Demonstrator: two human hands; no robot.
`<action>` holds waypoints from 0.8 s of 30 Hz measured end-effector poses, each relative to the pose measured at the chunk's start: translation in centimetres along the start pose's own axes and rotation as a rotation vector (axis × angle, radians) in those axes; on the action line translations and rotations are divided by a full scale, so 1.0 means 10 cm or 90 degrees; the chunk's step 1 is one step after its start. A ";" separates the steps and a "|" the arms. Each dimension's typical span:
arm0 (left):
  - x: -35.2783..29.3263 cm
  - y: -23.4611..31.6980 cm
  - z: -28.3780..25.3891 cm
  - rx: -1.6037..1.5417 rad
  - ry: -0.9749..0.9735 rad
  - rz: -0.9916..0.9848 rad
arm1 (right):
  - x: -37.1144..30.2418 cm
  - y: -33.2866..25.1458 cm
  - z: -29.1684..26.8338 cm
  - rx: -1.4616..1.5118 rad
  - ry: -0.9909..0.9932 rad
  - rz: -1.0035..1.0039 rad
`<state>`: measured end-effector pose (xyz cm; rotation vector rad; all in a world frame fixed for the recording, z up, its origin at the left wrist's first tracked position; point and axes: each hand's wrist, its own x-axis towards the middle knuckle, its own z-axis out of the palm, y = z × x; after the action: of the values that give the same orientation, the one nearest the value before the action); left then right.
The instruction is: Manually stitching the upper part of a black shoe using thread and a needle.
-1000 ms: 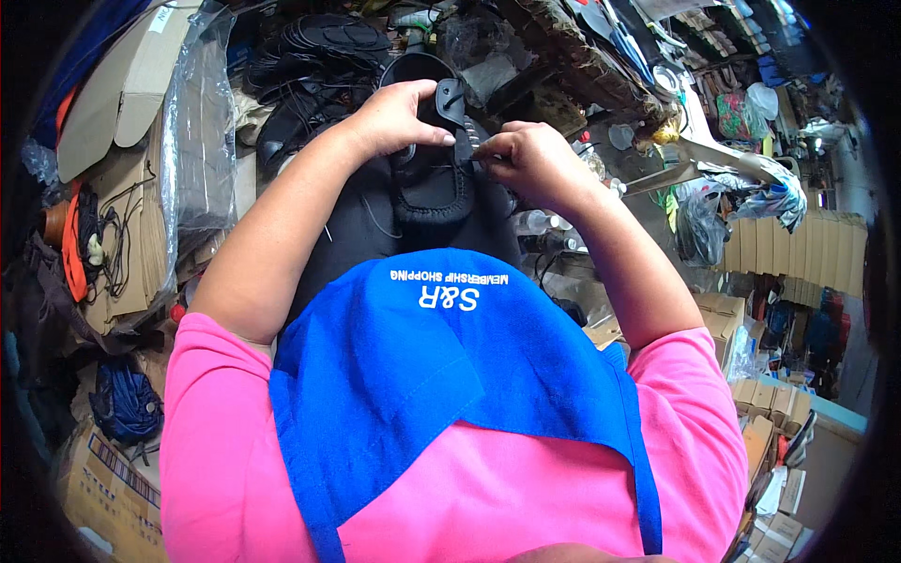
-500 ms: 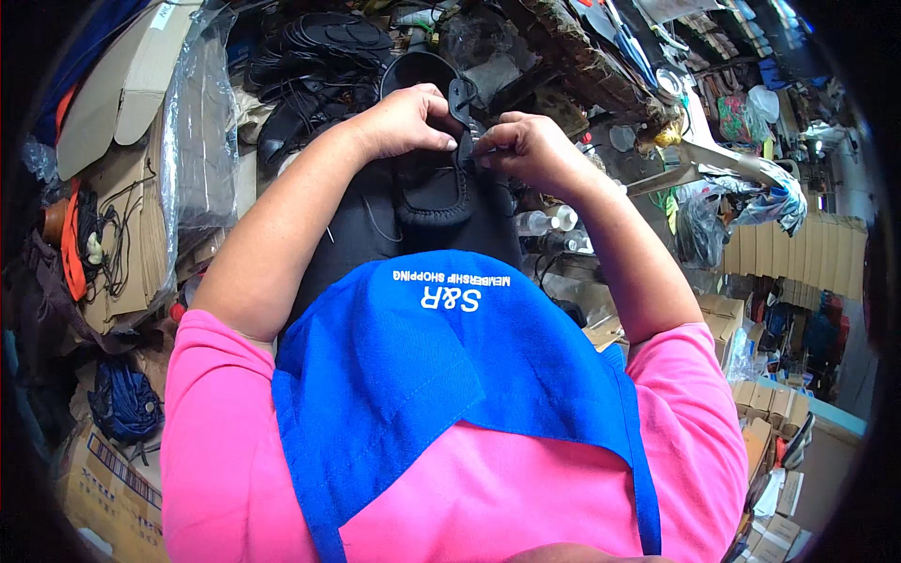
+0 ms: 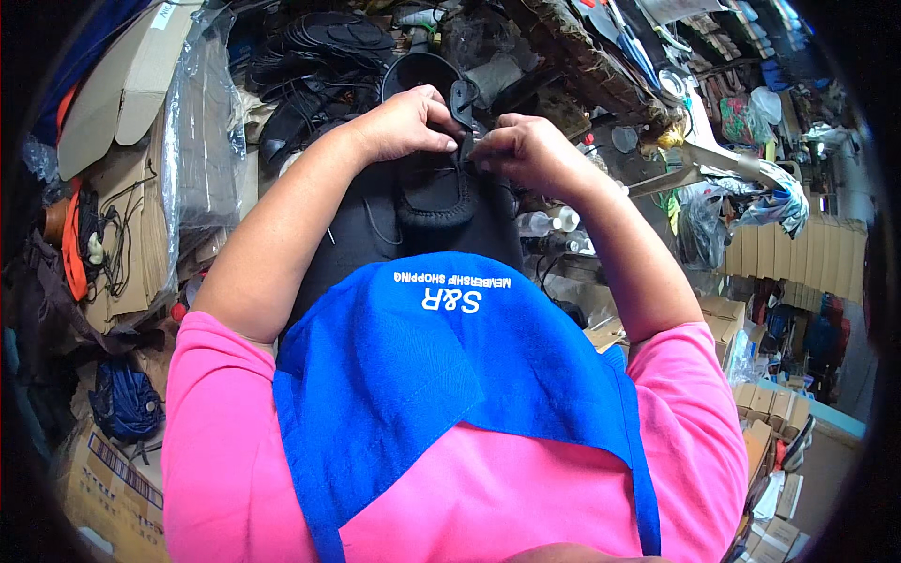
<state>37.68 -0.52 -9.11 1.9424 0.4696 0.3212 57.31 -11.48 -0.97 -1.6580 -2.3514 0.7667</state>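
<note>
A black shoe (image 3: 437, 214) lies lengthwise over my lap, its rounded end with a gathered, stitched-looking rim toward me. My left hand (image 3: 409, 128) is closed on the shoe's side edge, thumb and fingers pinching a raised black strip with small holes (image 3: 461, 98). Just right of that strip, my right hand (image 3: 540, 158) has its fingers pressed together in a pinch against the same edge. Whatever lies between those right fingertips is too small or hidden to make out. A thin dark cord (image 3: 375, 222) loops over the dark cloth left of the shoe.
Black shoe parts (image 3: 324, 42) are piled beyond my left hand. Clear plastic bottles (image 3: 544, 223) lie right of my lap. A rough-edged wooden bench (image 3: 601, 56) bears tools at the far right. Cardboard sheets wrapped in clear plastic (image 3: 205, 131) stand at the left.
My right hand has shifted very slightly, its fingers still at the shoe's edge. The left hand and the shoe stay almost in place.
</note>
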 end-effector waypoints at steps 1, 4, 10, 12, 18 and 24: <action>0.00 0.00 0.00 0.001 -0.001 0.001 | 0.00 0.02 0.03 0.013 0.004 0.012; -0.02 0.01 0.00 -0.010 -0.004 0.014 | -0.03 0.13 0.08 0.091 0.005 0.044; -0.02 0.01 0.01 0.071 -0.008 0.008 | 0.01 0.33 0.08 0.243 -0.058 0.063; -0.03 0.00 0.03 0.079 0.022 0.047 | 0.04 0.25 0.09 0.269 -0.061 0.097; -0.21 0.20 0.13 0.178 0.189 0.041 | -0.01 0.10 0.25 0.121 0.076 0.029; -0.82 0.38 0.41 0.509 0.253 0.061 | -0.19 0.13 0.35 0.094 0.125 0.007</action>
<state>32.82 -8.97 -7.38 2.6927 0.8574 0.6610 57.61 -13.95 -4.27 -1.6062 -2.1023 0.7238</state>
